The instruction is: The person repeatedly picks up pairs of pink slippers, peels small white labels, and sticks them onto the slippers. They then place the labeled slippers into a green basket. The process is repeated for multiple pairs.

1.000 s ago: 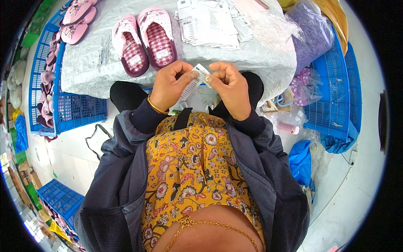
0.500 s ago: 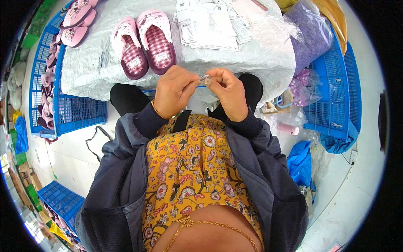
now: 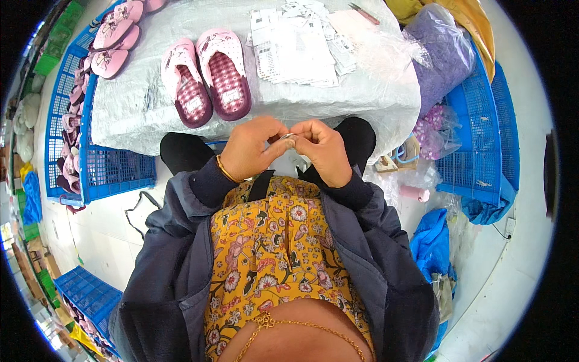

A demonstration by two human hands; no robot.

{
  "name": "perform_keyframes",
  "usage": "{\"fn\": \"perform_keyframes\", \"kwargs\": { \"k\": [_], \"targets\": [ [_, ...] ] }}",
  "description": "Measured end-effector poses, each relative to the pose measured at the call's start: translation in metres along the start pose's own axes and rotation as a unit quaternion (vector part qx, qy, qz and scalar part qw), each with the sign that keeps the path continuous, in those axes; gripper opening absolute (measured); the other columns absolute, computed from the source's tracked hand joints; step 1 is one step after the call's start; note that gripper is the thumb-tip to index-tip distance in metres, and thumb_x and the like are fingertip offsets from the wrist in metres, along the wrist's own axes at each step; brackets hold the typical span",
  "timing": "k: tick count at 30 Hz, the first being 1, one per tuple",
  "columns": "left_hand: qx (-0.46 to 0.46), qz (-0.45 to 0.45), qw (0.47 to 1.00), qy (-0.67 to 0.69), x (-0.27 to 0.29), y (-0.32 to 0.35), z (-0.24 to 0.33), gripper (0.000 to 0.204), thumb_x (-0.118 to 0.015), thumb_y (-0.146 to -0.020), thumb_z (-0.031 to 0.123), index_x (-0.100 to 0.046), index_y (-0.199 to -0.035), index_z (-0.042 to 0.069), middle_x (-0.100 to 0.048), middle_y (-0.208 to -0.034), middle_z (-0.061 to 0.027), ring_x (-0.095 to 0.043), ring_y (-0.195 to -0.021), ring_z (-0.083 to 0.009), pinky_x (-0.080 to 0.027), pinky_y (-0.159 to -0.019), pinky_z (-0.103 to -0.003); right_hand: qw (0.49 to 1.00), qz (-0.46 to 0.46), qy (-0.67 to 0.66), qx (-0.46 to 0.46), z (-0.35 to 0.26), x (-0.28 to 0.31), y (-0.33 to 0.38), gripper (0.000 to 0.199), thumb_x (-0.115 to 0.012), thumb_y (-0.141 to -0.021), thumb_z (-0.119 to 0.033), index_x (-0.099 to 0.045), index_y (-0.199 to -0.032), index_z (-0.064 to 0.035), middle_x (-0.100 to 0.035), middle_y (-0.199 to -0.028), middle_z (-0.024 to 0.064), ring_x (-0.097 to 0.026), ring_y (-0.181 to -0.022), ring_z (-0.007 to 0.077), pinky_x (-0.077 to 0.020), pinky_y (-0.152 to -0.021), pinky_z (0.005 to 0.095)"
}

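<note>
In front of my lap, my left hand (image 3: pixel 250 149) and my right hand (image 3: pixel 324 154) meet with fingertips pinched together. Between them is a small pale, shiny piece (image 3: pixel 289 136), mostly covered by the fingers, so its kind cannot be made out. Just beyond the hands, a pair of pink slippers with maroon checked insoles, a left slipper (image 3: pixel 192 99) and a right slipper (image 3: pixel 232 90), lies on the covered table (image 3: pixel 265 99). Neither hand touches them. To their right is a loose stack of white printed cards (image 3: pixel 295 48).
More pink slippers (image 3: pixel 111 36) are piled at the table's left end, by a blue crate (image 3: pixel 117 172) holding others. Clear plastic bags (image 3: pixel 386 51) and a tweezer-like tool (image 3: pixel 363 13) lie at the right. Beyond stand a purple-filled bag (image 3: pixel 443 54) and blue crates (image 3: pixel 470 157).
My hands have come closer together, and their fingertips now cover more of the small piece. The whole view has shifted slightly, with the table lower in it. The slippers stay in place on the table.
</note>
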State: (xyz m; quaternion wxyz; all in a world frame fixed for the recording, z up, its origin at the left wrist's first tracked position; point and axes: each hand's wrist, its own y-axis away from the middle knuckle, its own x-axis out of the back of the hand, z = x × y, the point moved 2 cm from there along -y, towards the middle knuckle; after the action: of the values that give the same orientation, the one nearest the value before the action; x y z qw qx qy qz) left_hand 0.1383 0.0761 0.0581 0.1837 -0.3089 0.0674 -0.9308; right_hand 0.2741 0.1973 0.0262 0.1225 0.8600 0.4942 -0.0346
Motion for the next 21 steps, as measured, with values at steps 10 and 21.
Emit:
{"fn": "perform_keyframes", "kwargs": {
  "k": [10, 21],
  "targets": [
    [0.081, -0.02, 0.994, 0.076, -0.008, 0.001, -0.016, 0.022, -0.062, -0.095, 0.022, -0.066, -0.088, 0.002, -0.06, -0.072, -0.0104, -0.058, -0.065, -0.023, -0.046, -0.062, -0.036, 0.999, 0.007, 0.04, -0.015, 0.011, 0.008, -0.001, 0.018, -0.074, -0.086, -0.012, -0.066, -0.096, 0.0011, -0.067, -0.083, 0.0004, -0.057, -0.074, 0.0038, -0.0471, -0.065, 0.0213],
    [0.209, -0.096, 0.952, 0.203, -0.021, 0.001, -0.041, 0.017, -0.058, -0.096, 0.018, -0.061, -0.088, 0.004, -0.057, -0.075, 0.0035, -0.05, -0.068, -0.0062, -0.042, -0.062, -0.025, 0.992, -0.008, 0.128, 0.012, 0.002, 0.01, 0.002, 0.019, -0.076, -0.085, -0.013, -0.067, -0.096, 0.0002, -0.071, -0.084, 0.0066, -0.064, -0.076, 0.0085, -0.0517, -0.067, 0.0251]
  ]
}}
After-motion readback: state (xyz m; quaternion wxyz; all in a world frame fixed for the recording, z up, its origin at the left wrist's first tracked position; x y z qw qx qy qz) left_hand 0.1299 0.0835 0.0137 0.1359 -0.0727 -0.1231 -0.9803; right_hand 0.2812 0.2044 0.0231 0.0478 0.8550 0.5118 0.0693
